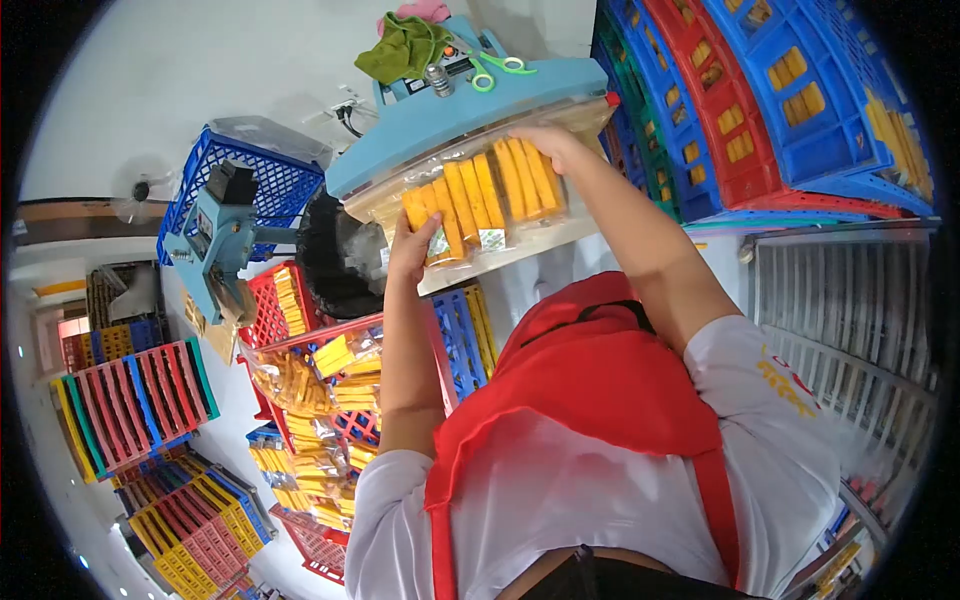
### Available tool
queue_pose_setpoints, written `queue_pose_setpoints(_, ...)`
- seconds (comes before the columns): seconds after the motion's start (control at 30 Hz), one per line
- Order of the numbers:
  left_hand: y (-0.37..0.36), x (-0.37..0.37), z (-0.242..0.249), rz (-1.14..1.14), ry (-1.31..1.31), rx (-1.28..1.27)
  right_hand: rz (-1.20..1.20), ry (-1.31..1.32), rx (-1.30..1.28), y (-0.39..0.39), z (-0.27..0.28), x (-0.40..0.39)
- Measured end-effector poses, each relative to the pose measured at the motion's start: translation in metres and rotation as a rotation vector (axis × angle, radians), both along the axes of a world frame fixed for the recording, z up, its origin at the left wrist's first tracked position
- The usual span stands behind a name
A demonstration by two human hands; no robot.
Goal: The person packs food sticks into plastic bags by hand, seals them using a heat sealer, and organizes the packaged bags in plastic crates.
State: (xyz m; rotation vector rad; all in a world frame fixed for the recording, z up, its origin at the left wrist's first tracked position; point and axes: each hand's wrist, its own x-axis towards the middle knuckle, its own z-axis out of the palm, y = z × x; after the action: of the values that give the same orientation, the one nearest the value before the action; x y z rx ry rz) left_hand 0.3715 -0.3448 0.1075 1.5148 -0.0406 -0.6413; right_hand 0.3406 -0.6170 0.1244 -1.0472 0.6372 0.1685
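Observation:
Clear plastic packaging with yellow-orange sticks (pixel 475 195) in several rows lies along the front of a long light-blue machine (pixel 470 115), probably a bag sealer. My left hand (pixel 413 243) grips the near left end of the packaging, thumb on top and the other fingers mostly hidden beneath. At the upper right end, my right hand (pixel 550 147) holds the plastic near its top edge, with its fingertips partly out of sight. Whether this is one bag or several is unclear. Green-handled scissors (pixel 497 70) and a green cloth (pixel 403 48) rest on the machine.
A black-lined bin (pixel 335 250) stands left of the machine, beside a smaller blue device (pixel 208 240) and a blue basket (pixel 270 180). Red crates (pixel 400 370) with packed yellow sticks are at lower left. Stacked crates (pixel 720 100) rise at right, above a metal rack (pixel 850 310).

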Motion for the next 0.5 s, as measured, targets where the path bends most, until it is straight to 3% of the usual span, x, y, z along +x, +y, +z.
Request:
queue_pose_setpoints(0.13,-0.002,-0.004,0.006,-0.006,0.001,-0.030,-0.023,-0.017,-0.304,-0.002,-0.018,0.008)
queue_pose_setpoints(0.27,-0.002,-0.003,0.005,-0.002,-0.007,-0.026,-0.048,-0.047,-0.331,-0.003,-0.035,0.012)
queue_pose_setpoints(0.33,-0.002,-0.002,0.004,-0.004,0.020,-0.010,-0.142,-0.111,-0.457,0.005,-0.015,0.004)
queue_pose_setpoints(0.5,-0.003,-0.003,0.005,-0.005,0.019,-0.032,-0.033,0.005,-0.583,0.002,-0.015,0.008)
